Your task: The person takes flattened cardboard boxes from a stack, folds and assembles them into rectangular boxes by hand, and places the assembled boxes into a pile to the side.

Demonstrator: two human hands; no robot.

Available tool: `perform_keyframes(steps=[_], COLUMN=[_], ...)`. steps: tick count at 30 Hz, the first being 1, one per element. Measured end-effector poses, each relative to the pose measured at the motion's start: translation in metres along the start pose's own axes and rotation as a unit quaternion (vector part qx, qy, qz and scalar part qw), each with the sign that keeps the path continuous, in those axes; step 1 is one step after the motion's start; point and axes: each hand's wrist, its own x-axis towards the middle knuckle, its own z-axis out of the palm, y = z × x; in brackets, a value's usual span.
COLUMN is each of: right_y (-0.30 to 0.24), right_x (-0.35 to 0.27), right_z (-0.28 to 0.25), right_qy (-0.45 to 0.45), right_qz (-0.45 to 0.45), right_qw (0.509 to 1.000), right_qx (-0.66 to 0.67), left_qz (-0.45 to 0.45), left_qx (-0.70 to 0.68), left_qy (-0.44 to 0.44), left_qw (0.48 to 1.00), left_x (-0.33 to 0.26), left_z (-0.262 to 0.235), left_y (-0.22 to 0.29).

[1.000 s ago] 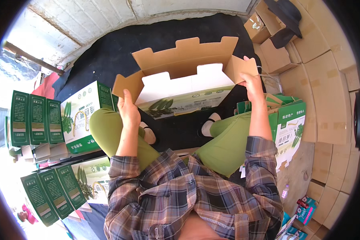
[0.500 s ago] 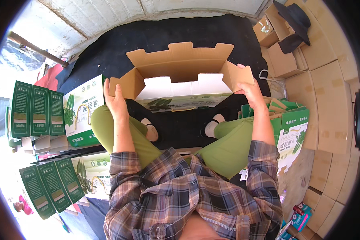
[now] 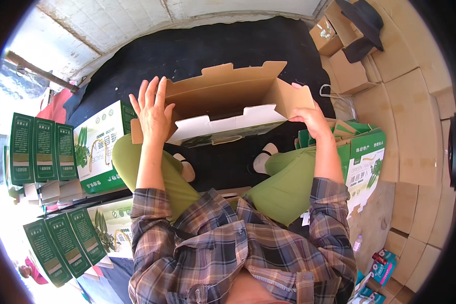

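Before my knees an open cardboard carton (image 3: 223,96) shows its brown inside, with its tabbed top edges standing up. Its white front wall has green vegetable pictures and a cord handle. My left hand (image 3: 154,114), fingers spread, lies over the carton's left end and covers part of it; the left side flap (image 3: 137,131) sticks out beside the wrist. At the other end, my right hand (image 3: 311,119) grips the right side flap (image 3: 296,99), thumb on the inner face and fingers partly hidden behind it.
Green-and-white printed cartons (image 3: 99,147) stand at my left, several with narrow green panels (image 3: 23,149). Flattened green-and-white cartons (image 3: 362,167) lean by my right knee. Plain brown boxes (image 3: 415,137) are stacked along the right, with a black hat (image 3: 362,25) on top. Black sheeting (image 3: 182,45) covers the floor ahead.
My left hand has let go of the left flap and moved up over the carton's left end, fingers spreading. The carton has tilted, its left end lower. My right hand keeps its flap.
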Motion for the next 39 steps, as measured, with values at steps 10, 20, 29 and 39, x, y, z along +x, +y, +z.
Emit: perform_keyframes(steps=[10,20,29,39], right_y=[-0.001,-0.004,0.004,0.012], right_x=[-0.005,-0.008,0.003,0.007], right_z=[-0.010,-0.003,0.005,0.012], right_qy=[0.000,0.001,-0.108,-0.126], right_qz=[0.007,-0.009,-0.067,-0.089], right_qw=[1.000,0.998,0.991,0.939], right_qx=[0.011,-0.063,-0.047,-0.308], left_qz=[0.033,0.084,0.091,-0.135], left_qx=[-0.208,-0.160,-0.136,-0.192], left_qy=[-0.159,-0.219,-0.237,0.245], left_qw=[0.965,0.959,0.958,0.940], left_x=[-0.017,-0.024,-0.028,-0.065], left_z=[-0.011,-0.008,-0.016,-0.052], left_y=[-0.005,-0.012,-0.011,-0.008])
